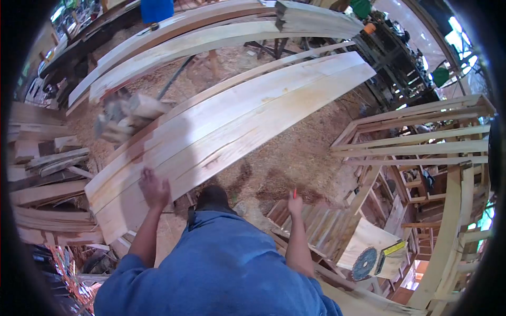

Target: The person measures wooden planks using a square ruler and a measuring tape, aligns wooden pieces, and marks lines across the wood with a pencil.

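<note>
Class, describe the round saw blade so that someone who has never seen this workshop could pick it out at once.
From the long pale planks across the middle, go down past the person's right hand to the lower right. There a light board carries the saw blade. It is the grey toothed disc, unlike the long yellow-and-black tool alongside.

Centre: wide boards [232,116] side by side, slanting from near left to far right. Just beyond their left part: wood blocks [126,113]. Farther back: long planks [184,47], roughly alongside. Far left: lumber pile [47,184]. Right: wooden frames [416,137]. Near right: slatted piece [321,226], with panel [354,239] to its right. On panel: saw blade [364,263], try square [392,248] just right of blade. Between boards and frames: floor [305,142].
</note>
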`<action>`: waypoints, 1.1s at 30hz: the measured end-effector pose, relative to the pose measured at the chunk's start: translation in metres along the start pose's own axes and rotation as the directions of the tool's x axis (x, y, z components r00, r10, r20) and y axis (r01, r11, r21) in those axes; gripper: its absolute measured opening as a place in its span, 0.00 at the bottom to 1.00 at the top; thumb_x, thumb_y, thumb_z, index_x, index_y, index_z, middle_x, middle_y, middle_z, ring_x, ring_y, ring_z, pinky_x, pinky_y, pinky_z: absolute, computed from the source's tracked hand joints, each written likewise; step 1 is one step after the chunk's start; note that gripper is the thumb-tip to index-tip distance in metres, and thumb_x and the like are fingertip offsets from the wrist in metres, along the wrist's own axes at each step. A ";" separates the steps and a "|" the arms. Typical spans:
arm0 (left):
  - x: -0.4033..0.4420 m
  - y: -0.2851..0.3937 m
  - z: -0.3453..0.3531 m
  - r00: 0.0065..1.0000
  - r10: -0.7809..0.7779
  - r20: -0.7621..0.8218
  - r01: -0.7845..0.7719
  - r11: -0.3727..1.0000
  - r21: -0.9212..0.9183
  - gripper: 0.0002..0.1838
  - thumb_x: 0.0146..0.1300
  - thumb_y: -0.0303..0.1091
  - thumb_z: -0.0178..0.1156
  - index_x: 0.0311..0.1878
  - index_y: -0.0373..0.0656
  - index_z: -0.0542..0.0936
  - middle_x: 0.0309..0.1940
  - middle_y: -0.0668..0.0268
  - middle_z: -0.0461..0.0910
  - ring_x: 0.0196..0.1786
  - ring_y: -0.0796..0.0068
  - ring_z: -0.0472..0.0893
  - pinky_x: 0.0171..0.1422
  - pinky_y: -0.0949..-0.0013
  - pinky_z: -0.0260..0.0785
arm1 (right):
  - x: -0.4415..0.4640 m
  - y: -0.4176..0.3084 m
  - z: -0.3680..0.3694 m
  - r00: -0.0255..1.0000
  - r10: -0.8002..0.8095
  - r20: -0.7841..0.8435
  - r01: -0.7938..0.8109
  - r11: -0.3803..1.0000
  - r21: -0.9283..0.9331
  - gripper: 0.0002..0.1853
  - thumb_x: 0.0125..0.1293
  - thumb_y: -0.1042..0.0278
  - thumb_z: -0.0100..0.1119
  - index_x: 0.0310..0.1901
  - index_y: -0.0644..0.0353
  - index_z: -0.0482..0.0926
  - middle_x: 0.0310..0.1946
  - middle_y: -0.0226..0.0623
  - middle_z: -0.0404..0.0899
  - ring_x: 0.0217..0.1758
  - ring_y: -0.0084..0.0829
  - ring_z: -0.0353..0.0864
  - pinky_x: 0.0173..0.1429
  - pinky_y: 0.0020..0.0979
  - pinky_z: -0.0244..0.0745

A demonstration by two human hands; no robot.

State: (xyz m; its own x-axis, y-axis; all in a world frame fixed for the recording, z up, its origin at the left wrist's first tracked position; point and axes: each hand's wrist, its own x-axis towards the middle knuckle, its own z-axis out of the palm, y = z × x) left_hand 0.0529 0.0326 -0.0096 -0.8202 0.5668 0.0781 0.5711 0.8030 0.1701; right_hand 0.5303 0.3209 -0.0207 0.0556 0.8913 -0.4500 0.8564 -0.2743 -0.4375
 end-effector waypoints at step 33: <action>0.197 0.103 -0.047 0.764 -0.387 -0.516 0.383 0.916 -0.119 0.27 0.58 0.36 0.63 0.62 0.39 0.77 0.68 0.55 0.73 0.75 0.50 0.66 0.79 0.48 0.55 | 0.190 -0.502 0.095 0.383 -0.846 0.371 0.545 0.531 0.648 0.26 0.85 0.50 0.36 0.54 0.60 0.83 0.22 0.28 0.69 0.30 0.20 0.69 0.39 0.26 0.68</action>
State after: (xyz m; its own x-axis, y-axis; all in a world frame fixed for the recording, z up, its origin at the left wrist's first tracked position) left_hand -0.0514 0.2187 0.0699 -0.8649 0.0277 0.5011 0.2049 0.9310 0.3022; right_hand 0.0625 0.5937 0.0395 -0.8934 0.4398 -0.0912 0.1524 0.1060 -0.9826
